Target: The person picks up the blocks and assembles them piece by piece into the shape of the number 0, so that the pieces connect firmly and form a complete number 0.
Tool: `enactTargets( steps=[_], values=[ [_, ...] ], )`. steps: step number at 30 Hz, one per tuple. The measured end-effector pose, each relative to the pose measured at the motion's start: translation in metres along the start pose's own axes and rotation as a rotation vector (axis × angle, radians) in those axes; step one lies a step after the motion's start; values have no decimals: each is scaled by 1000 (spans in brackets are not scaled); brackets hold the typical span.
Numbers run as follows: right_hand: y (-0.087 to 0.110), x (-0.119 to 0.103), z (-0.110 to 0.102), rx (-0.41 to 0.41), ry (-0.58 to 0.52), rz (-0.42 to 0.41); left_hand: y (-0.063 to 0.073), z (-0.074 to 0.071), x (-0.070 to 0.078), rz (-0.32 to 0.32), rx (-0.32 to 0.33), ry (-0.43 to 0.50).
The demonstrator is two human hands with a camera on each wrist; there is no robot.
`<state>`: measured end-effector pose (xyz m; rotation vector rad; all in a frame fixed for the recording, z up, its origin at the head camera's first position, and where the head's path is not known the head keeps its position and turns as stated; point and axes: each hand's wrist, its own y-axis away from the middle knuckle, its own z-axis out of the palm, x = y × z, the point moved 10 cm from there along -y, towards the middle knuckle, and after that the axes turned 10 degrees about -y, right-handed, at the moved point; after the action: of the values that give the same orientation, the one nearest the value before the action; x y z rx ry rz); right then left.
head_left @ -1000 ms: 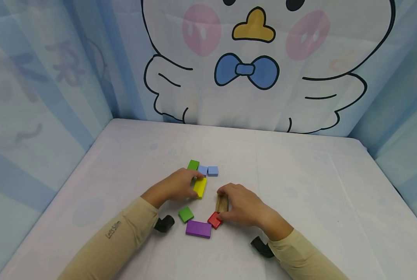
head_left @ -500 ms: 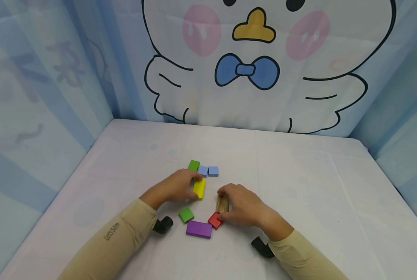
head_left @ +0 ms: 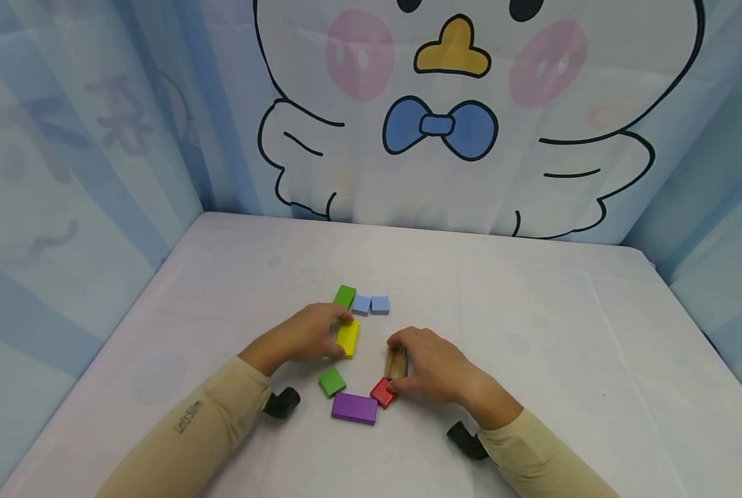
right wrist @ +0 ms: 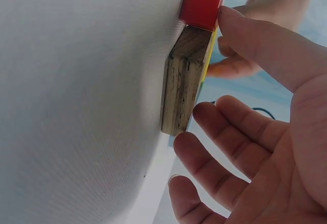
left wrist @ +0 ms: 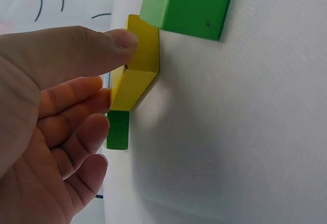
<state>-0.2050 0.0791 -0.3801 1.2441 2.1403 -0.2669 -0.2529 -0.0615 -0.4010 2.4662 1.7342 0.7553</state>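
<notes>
My left hand (head_left: 307, 334) pinches a yellow rectangular block (head_left: 348, 339) at its two ends, thumb near and fingers far. In the left wrist view the thumb lies over the yellow block (left wrist: 144, 50). My right hand (head_left: 436, 364) curls around a bare wooden block (head_left: 396, 362), fingers at its far end. Its thumb touches a red block (head_left: 382, 392) that abuts the wooden one, as the right wrist view also shows. Nearer me lie a small green block (head_left: 332, 382) and a purple rectangular block (head_left: 355, 408).
Beyond the left hand a longer green block (head_left: 344, 296) lies beside two light blue blocks (head_left: 371, 305). A white cloth covers the table (head_left: 532, 311). Printed curtains (head_left: 458, 187) stand along the back and both sides.
My left hand has slid the yellow block leftward and slightly toward me, away from the blue blocks. The right hand and the other blocks have stayed put.
</notes>
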Motion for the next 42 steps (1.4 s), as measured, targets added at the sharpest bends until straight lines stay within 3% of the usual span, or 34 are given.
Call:
enactTargets(
  steps=[17, 42],
  values=[
    [1, 0, 1, -1, -7, -1, 7, -1, -11, -40, -2, 16],
    [-1, 0, 0, 2, 6, -14, 16, 0, -15, -42, -9, 16]
  ],
)
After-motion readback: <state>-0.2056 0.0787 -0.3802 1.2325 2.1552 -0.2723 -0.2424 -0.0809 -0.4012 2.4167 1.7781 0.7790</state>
